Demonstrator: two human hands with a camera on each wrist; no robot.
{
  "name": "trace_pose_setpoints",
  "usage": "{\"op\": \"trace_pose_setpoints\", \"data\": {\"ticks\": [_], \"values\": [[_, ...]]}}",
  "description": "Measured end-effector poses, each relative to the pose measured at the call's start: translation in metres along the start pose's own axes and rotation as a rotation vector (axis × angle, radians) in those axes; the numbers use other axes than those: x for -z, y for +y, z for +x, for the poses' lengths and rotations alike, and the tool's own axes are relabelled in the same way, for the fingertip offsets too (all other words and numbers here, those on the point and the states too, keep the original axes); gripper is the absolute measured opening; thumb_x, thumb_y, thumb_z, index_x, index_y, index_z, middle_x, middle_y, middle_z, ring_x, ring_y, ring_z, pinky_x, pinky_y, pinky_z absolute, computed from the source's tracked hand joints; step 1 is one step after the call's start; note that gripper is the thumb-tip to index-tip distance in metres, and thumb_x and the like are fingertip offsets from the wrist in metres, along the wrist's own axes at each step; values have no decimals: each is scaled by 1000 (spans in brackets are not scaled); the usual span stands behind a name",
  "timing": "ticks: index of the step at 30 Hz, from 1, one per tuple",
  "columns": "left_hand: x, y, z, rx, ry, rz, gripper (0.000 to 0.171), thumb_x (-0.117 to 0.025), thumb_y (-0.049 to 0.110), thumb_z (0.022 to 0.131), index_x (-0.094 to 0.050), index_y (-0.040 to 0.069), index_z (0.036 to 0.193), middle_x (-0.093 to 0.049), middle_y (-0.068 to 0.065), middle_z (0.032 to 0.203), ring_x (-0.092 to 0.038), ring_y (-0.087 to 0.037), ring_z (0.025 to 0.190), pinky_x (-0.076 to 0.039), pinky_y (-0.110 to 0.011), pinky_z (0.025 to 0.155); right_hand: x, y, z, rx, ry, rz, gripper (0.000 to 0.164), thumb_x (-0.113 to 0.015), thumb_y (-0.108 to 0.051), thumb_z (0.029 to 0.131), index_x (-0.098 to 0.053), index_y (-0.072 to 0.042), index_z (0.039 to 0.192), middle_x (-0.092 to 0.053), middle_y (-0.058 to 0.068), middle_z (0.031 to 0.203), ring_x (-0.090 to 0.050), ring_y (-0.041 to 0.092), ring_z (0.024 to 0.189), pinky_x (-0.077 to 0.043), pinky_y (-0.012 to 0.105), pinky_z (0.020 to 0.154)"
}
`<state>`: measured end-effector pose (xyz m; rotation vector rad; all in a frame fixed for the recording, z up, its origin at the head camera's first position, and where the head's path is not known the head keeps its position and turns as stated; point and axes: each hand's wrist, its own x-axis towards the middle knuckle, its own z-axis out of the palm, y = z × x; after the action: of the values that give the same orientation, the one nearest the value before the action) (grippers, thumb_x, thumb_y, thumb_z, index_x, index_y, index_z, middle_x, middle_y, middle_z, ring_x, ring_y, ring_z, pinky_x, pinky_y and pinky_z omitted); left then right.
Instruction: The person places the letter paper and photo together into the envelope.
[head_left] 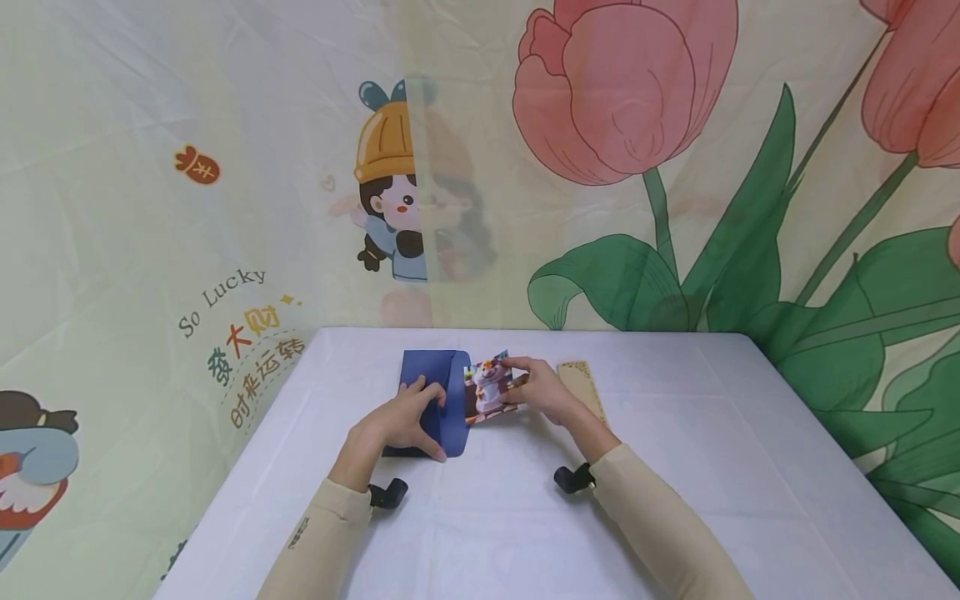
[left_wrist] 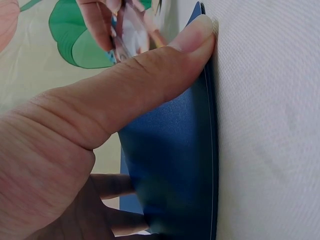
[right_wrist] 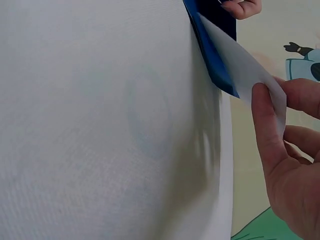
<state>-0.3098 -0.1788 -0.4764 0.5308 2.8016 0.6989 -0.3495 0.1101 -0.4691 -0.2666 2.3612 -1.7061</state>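
At the centre of the frame, we see a picture card [head_left: 491, 388] pinched in the fingers of the right hand [head_left: 545, 390], its left edge over the flap [head_left: 455, 437] of a blue envelope [head_left: 426, 365]. The left hand [head_left: 393, 421] grips the envelope, thumb at its near edge. We judge that holding the card level with the opening avoids creasing. Farther left, on the backdrop [head_left: 120, 275], we read "So Lucky", "發大财" and "时来运转"; the left sleeve's [head_left: 330, 533] print is illegible.
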Motion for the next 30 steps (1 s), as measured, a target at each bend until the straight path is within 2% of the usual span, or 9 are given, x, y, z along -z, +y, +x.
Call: {"op": "trace_pose_setpoints", "data": {"ticks": [5, 12, 19, 26, 30], "values": [[0, 0, -1, 4, 0, 4, 79, -101, 51, 58, -50, 29, 114, -18, -30, 170, -10, -66, 151, -32, -79, 111, -2, 1, 3, 54, 30, 1, 72, -80, 4, 84, -53, -6, 150, -60, 21, 141, -69, 20, 88, -61, 29, 73], [1, 1, -1, 2, -1, 2, 79, -101, 50, 58, -50, 29, 115, -18, -30, 170, -10, -67, 150, -30, -80, 111, -4, 0, 3, 82, 17, 26, 63, -75, 0, 91, -52, -4, 150, -59, 21, 146, -72, 17, 86, -63, 32, 73], [1, 2, -1, 19, -6, 6, 79, -100, 51, 59, -51, 28, 116, -18, -28, 171, -10, -65, 152, -32, -80, 110, -4, -4, 1, 77, 40, -9, 65, -75, 2, 90, -53, -8, 151, -59, 18, 145, -70, 15, 84, -59, 28, 69], [2, 3, -1, 23, -8, 5, 78, -100, 50, 59, -51, 28, 115, -18, -29, 171, -10, -65, 152, -31, -79, 111, -9, -8, 1, 69, 52, -51, 72, -81, -1, 86, -51, -8, 152, -64, 21, 131, -69, 16, 83, -60, 30, 69], [2, 4, -2, 24, -9, -1, 78, -100, 50, 59, -51, 29, 115, -17, -28, 171, -10, -65, 152, -31, -80, 111, -13, -9, 2, 76, 48, -73, 74, -82, -1, 85, -51, -7, 152, -65, 21, 132, -68, 16, 75, -58, 28, 65]]}}
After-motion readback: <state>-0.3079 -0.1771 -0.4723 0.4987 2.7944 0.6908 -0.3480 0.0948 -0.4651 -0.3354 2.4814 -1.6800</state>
